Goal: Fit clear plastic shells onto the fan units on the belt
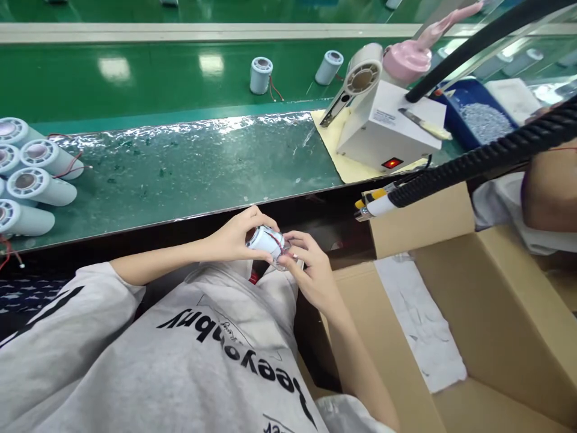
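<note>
Above my lap, both hands hold a light-blue cylindrical part point(267, 242) with thin red wires along its side. My left hand point(241, 234) grips its left end, with the thumb below and the fingers over the top. At the other end, the fingertips of my right hand point(309, 261) pinch around the lower right edge, close to the wires. Just what those right fingertips press on is partly hidden. On the bench to the left lies a stack of similar light-blue cylinders point(42, 186), with vented ends and red wires.
The green bench point(202, 174) runs in front of me. Two cylinders point(261, 77) stand beyond it on the green belt point(157, 78). To the right are a white box device point(392, 126) with a lit red switch, a black hose point(487, 144), an open carton point(491, 313), a blue tray point(464, 126) and another person's arm point(552, 186).
</note>
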